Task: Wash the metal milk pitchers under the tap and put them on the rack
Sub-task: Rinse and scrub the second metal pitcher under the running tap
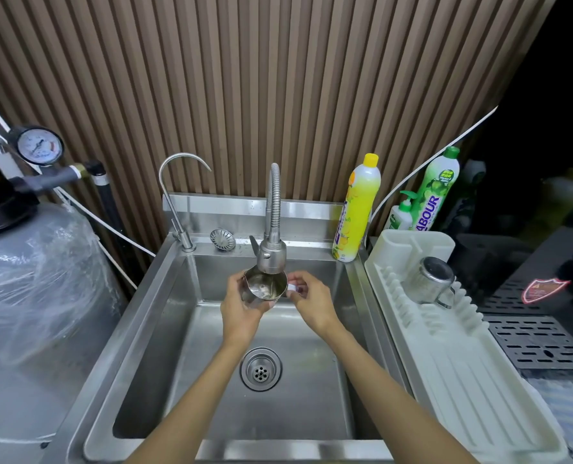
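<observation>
The milk pitcher [265, 290] is held mouth-up just beneath the tap [271, 257], over the sink [208, 380]. The left hand [241, 313] wraps its body from 7 o'clock. The right hand [311, 303] pinches its handle at 3 o'clock. A second pitcher [430, 281] rests bottom-up on the rack [462, 380].

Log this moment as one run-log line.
pitcher: under tap, over sink | left hand: grips body | right hand: holds handle | rack: second pitcher, inverted
</observation>
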Action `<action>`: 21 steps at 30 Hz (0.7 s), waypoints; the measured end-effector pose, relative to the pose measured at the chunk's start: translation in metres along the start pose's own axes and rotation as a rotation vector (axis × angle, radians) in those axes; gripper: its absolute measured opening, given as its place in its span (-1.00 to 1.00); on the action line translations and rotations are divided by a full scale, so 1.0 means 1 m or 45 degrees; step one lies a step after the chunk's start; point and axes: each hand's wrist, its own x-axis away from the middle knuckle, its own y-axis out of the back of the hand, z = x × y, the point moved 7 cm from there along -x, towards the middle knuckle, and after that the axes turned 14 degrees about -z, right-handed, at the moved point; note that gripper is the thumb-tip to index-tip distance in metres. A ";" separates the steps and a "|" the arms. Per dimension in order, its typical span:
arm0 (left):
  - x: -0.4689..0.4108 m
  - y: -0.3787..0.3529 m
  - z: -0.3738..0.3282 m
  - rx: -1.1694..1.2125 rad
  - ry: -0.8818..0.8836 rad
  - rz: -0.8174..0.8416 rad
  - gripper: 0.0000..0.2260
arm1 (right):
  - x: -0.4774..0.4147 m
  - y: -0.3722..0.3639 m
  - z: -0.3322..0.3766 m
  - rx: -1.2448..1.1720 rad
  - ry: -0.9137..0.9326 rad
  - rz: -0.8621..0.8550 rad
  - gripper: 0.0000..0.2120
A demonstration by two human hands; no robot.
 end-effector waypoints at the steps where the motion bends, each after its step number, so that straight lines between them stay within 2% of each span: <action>1: -0.001 0.004 -0.001 -0.059 -0.049 -0.020 -0.38 | 0.002 -0.004 -0.001 0.002 0.003 0.027 -0.73; 4: -0.005 0.010 -0.005 -0.257 -0.223 -0.034 -0.36 | 0.007 -0.011 -0.005 -0.041 -0.043 0.070 -0.69; 7: -0.004 0.008 -0.017 -0.439 -0.380 0.048 -0.35 | 0.011 -0.013 -0.009 -0.106 -0.092 0.089 -0.69; 11: -0.007 0.006 -0.021 -0.578 -0.355 0.142 -0.39 | 0.013 -0.009 -0.019 -0.178 -0.156 0.056 -0.75; 13: -0.009 0.005 -0.014 -0.649 -0.270 0.205 -0.45 | 0.011 -0.005 -0.021 -0.169 -0.173 0.096 -0.79; 15: -0.007 0.003 -0.001 -0.597 -0.122 0.301 -0.55 | 0.006 0.001 -0.016 -0.092 -0.138 0.164 -0.81; 16: -0.004 0.001 0.008 -0.518 -0.001 0.340 -0.59 | 0.003 0.005 -0.012 -0.017 -0.094 0.196 -0.82; 19: 0.009 -0.009 0.036 -0.159 0.421 0.369 -0.55 | -0.009 0.011 0.005 0.330 0.131 0.246 -0.79; 21: 0.019 -0.019 0.044 0.074 0.601 0.393 -0.56 | -0.015 0.013 0.015 0.549 0.262 0.240 -0.78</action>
